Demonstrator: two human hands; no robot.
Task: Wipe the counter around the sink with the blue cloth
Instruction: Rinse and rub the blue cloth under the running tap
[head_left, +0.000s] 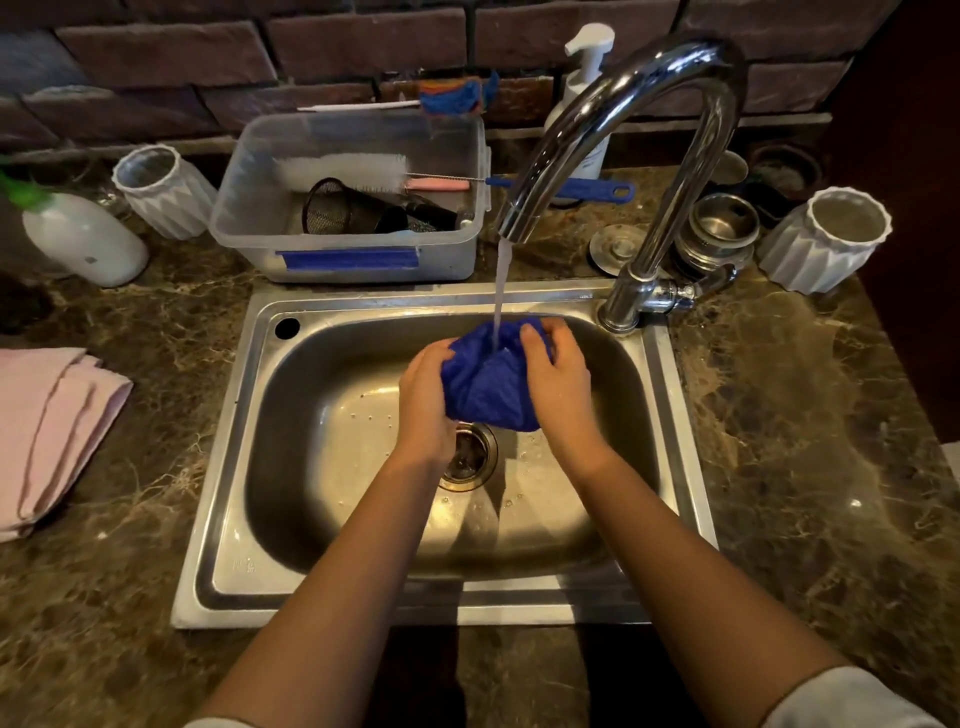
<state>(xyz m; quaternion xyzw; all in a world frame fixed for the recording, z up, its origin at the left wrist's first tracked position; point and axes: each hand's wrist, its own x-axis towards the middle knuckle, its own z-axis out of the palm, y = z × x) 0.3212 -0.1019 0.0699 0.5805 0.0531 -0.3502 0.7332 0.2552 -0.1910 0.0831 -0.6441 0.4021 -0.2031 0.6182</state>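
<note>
The blue cloth (488, 382) is bunched into a ball over the steel sink (228, 467), right under a stream of water falling from the curved chrome tap (670, 156). My left hand (423, 400) grips the cloth's left side. My right hand (558, 379) clasps its right side and top. Both hands hover above the drain (470, 457). The dark marble counter (789, 415) surrounds the sink on all sides.
Behind the sink stands a clear plastic tub (348, 249) holding brushes and a strainer. A folded pink towel (47, 426) lies at the left. White ribbed cups (826, 239) (166, 189), a white bottle (85, 239), steel pots (719, 234) and a soap pump (584, 93) line the back.
</note>
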